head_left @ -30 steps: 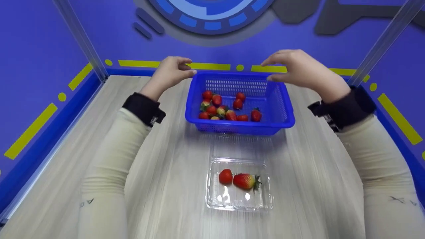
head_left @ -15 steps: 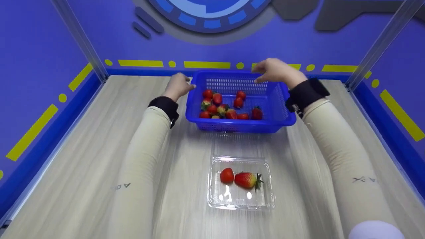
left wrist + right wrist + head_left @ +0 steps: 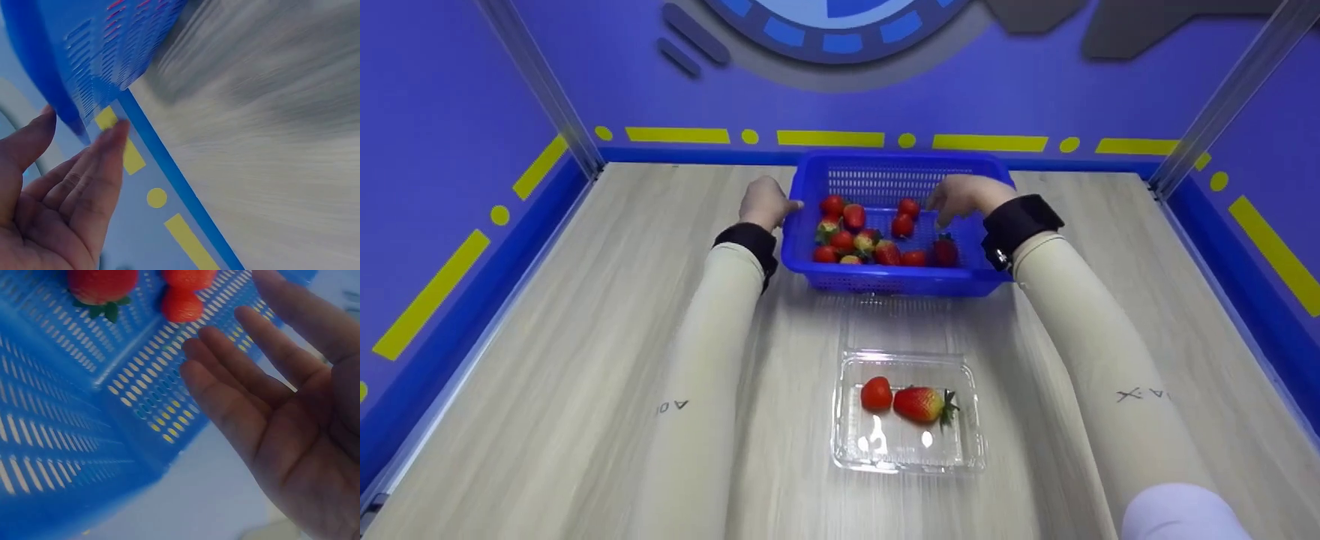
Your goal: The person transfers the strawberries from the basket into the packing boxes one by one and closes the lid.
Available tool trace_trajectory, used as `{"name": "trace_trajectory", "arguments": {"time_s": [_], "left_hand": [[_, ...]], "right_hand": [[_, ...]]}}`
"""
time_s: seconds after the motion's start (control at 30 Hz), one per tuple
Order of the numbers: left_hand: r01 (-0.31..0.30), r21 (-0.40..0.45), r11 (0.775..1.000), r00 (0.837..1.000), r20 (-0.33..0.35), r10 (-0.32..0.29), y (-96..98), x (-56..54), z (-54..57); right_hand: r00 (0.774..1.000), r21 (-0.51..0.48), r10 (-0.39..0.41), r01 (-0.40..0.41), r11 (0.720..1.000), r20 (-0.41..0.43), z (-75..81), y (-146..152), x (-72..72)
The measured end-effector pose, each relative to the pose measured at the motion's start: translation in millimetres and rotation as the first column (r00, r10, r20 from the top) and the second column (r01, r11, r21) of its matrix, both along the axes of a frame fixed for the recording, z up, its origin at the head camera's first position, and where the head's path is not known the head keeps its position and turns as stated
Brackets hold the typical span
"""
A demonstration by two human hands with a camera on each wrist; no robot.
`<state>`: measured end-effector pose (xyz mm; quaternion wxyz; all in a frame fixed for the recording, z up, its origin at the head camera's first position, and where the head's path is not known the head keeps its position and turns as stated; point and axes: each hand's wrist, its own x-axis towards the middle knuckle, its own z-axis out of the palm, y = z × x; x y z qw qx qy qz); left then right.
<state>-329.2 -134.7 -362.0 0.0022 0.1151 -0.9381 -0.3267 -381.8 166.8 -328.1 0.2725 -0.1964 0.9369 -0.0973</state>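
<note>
A blue plastic basket (image 3: 877, 279) with slotted walls stands at the back and holds several strawberries (image 3: 853, 217). My left hand (image 3: 765, 202) is at its left rim; in the left wrist view the thumb and loosely extended fingers (image 3: 90, 208) are spread apart close to the rim, and contact is unclear. Inside the basket's right half hovers my right hand (image 3: 966, 196), fingers slightly bent and holding nothing. Nearest to it are a strawberry with green leaves (image 3: 104, 284) and two red ones (image 3: 183, 306).
In front of the basket lies an open clear plastic clamshell box (image 3: 900, 450), with two strawberries (image 3: 919, 405) in its near half. Blue walls (image 3: 660, 90) enclose the wooden table (image 3: 585, 337) at the back and both sides.
My right hand has moved left and down, from above the basket's right rim into the basket. My left hand has come lower, beside the left rim. The strawberries stay in place.
</note>
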Motion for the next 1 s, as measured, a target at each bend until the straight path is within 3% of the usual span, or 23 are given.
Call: {"name": "trace_trajectory", "arguments": {"time_s": [0.13,0.27,0.5,0.6,0.63,0.73,0.87,0.93,0.97,1.0], "left_hand": [[-0.015,0.023,1.000,1.000,0.002,0.015,-0.1,-2.9,-1.2],[-0.039,0.028,0.999,0.999,0.022,0.039,0.2,-4.7,-3.4],[-0.023,-0.008,1.000,0.991,0.130,0.024,4.0,-8.3,-8.2],[0.001,-0.057,0.998,0.983,0.184,0.010,5.1,-17.4,-10.8],[0.007,-0.068,0.998,0.980,0.198,0.007,4.8,-22.1,-12.7],[0.014,-0.119,0.993,0.982,0.189,0.009,-3.6,-54.5,-37.3],[0.015,-0.187,0.982,0.988,0.153,0.014,-26.9,-125.6,-102.7],[0.029,-0.187,0.982,0.985,0.175,0.004,-31.7,-139.7,-113.6],[0.021,-0.195,0.981,0.988,0.156,0.010,-30.4,-137.8,-112.3],[0.032,-0.182,0.983,0.983,0.181,0.001,-26.6,-127.3,-99.1]], "right_hand": [[0.998,0.017,-0.049,0.048,0.999,0.050,-1.4,2,-1.4],[0.998,0.057,-0.049,0.047,0.997,0.040,-2.7,3,-3.3],[0.998,0.070,-0.058,0.058,0.996,0.010,-11.7,3,-2.3],[0.997,0.067,-0.071,0.071,0.995,0.001,-16.3,3,-1.0],[0.997,0.067,-0.072,0.072,0.995,-0.002,-17.9,3,-1.0],[0.998,0.068,-0.065,0.065,0.996,-0.008,-23.1,3,-2.7],[0.998,0.105,-0.057,0.056,0.993,0.004,-28.6,4,-5.2],[0.997,0.123,-0.071,0.067,0.990,0.023,-30.5,5,-6.2],[0.996,0.131,-0.079,0.074,0.989,0.034,-31.2,5,-6.8],[0.995,0.132,-0.092,0.085,0.988,0.045,-31.9,6,-7.4]]}}
